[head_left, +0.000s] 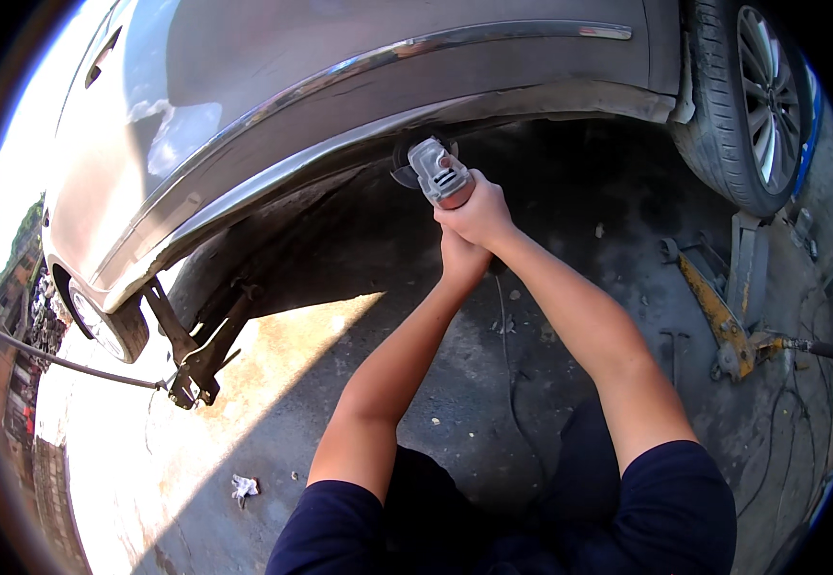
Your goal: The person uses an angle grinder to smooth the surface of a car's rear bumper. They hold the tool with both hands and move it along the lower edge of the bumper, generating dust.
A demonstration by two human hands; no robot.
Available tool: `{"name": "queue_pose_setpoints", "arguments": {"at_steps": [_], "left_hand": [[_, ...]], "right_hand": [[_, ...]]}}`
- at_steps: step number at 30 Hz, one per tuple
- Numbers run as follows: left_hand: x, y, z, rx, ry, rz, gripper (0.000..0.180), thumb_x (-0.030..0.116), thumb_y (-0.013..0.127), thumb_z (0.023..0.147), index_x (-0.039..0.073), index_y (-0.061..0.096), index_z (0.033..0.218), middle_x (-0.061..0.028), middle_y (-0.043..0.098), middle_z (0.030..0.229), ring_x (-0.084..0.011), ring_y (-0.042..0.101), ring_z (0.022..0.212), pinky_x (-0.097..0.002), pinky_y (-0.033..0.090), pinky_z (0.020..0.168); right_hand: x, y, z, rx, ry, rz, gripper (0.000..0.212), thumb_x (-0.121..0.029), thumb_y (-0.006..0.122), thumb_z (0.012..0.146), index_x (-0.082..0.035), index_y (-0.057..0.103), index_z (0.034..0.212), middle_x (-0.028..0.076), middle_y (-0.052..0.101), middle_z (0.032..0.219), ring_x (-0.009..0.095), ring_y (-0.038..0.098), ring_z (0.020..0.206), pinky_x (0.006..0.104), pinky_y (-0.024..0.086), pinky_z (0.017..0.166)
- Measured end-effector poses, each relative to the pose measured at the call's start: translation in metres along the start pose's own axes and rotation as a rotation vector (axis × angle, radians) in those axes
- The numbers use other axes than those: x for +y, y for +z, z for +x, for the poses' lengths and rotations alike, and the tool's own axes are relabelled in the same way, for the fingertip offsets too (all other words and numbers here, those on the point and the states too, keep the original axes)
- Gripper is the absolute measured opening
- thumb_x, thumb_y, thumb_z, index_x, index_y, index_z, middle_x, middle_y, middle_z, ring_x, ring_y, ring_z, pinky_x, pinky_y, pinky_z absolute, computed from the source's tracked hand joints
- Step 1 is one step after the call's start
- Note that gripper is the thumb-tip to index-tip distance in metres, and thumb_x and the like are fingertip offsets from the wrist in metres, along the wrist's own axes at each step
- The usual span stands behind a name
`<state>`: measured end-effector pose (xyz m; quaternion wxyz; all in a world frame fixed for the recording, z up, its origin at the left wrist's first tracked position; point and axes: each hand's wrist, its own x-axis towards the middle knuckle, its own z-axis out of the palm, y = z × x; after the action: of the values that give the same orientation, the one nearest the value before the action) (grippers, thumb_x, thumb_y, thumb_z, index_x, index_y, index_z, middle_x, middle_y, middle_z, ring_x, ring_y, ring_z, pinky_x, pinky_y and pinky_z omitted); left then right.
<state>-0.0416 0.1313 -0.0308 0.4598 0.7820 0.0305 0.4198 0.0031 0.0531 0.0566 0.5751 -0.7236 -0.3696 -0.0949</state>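
Both my hands are wrapped round an angle grinder (438,172) with a silvery head. My right hand (479,213) grips the body just behind the head. Lower down, my left hand (461,257) closes round the rear part of the body, most of which the fingers hide. A dark disc (403,151) with a guard sits at the tool's front, close under the lower sill (340,146) of a grey-brown car (493,72). Whether the disc touches the sill I cannot tell. From below my hands, a thin cord (512,383) runs down across the floor.
A dark jack (196,369) stands under the car at the left, its long bar reaching outward. Near the wheel (769,101) at the right, a yellow jack (715,311) lies beside a grey stand (747,268). Crumpled scrap (244,487) and cables (790,431) lie on the concrete.
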Motion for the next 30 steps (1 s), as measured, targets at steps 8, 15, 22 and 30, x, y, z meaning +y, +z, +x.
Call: {"name": "queue_pose_setpoints", "arguments": {"at_steps": [8,15,22,30], "left_hand": [[0.010,0.014,0.000,-0.031,-0.034,-0.037,0.075,0.026,0.088,0.083,0.001,0.050,0.144,-0.0216,0.065,0.136,-0.0348,0.066,0.126,-0.0423,0.051,0.104],[0.005,0.017,0.001,0.009,0.026,-0.061,0.074,0.026,0.087,0.083,0.000,0.051,0.143,-0.0219,0.066,0.135,-0.0352,0.066,0.126,-0.0426,0.052,0.103],[0.000,0.002,-0.001,0.035,0.004,-0.013,0.070,0.023,0.086,0.084,0.000,0.053,0.141,-0.0221,0.067,0.133,-0.0354,0.067,0.124,-0.0432,0.052,0.102],[0.012,0.001,-0.001,0.018,0.020,0.023,0.065,0.022,0.084,0.086,0.000,0.055,0.139,-0.0220,0.067,0.134,-0.0362,0.067,0.124,-0.0436,0.052,0.102]], "right_hand": [[0.016,-0.009,0.002,0.031,0.021,0.024,0.061,-0.038,0.090,0.066,-0.001,0.066,0.108,0.023,0.077,0.104,0.042,0.075,0.101,0.0479,0.061,0.090],[0.015,-0.010,0.004,0.007,0.002,-0.006,0.062,-0.039,0.091,0.066,-0.002,0.067,0.110,0.023,0.077,0.105,0.042,0.075,0.101,0.0478,0.061,0.090],[0.002,0.001,0.001,-0.022,-0.006,-0.024,0.058,-0.034,0.092,0.070,0.000,0.068,0.111,0.022,0.078,0.104,0.039,0.077,0.101,0.0431,0.061,0.090],[0.011,0.006,0.001,0.009,-0.020,0.018,0.058,-0.036,0.091,0.068,-0.001,0.067,0.108,0.022,0.077,0.103,0.041,0.075,0.100,0.0462,0.061,0.089]]}}
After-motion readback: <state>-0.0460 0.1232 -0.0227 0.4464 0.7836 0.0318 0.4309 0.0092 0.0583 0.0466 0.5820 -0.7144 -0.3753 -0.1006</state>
